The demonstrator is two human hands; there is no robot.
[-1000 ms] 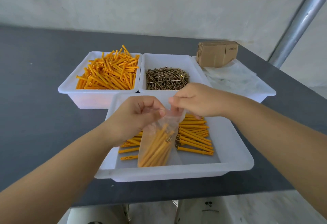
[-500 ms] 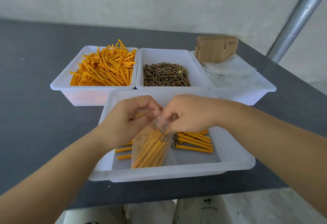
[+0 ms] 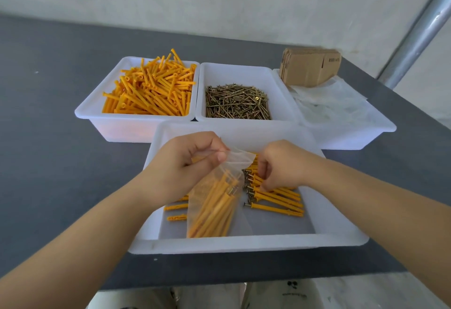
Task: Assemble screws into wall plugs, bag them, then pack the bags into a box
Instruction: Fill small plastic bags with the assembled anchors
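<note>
The right hand (image 3: pixel 280 164) has left the bag (image 3: pixel 214 201), which the left hand (image 3: pixel 188 162) pinches, and curls onto assembled plugs (image 3: pixel 275 199) at frame centre; boxing remains.

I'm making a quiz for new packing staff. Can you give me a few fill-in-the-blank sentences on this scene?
1. The left hand pinches the top of a clear ____ of orange plugs.
2. The middle tub at the back holds loose ____.
3. The right hand reaches into the assembled plugs in the ____ tub.
4. The folded cardboard boxes stand at the back ____.

Missing words: bag; screws; front; right
</note>
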